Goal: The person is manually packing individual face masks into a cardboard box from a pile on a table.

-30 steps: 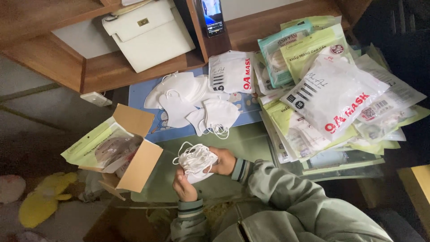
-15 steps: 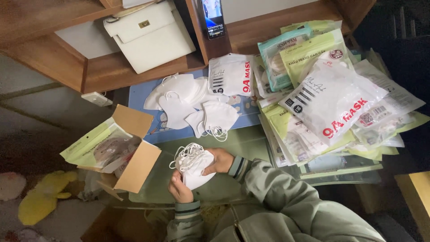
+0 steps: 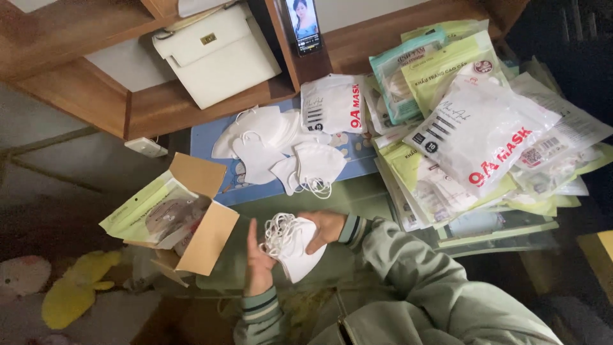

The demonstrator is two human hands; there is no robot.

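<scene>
Open cardboard box [image 3: 191, 223] beside held masks [image 3: 295, 243]; packets [image 3: 472, 137] opposite.

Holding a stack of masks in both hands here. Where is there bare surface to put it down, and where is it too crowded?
Free: the green tabletop between the loose white masks and the hands, bordered left by the open cardboard box and right by the pile of packaged masks. Crowded: the blue mat under the loose masks and the whole right side. Both hands grip the mask stack.

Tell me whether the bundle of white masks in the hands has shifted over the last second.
Hardly. The bundle of white masks stays just right of the open cardboard box, between both hands; only its tilt changed slightly.
</scene>
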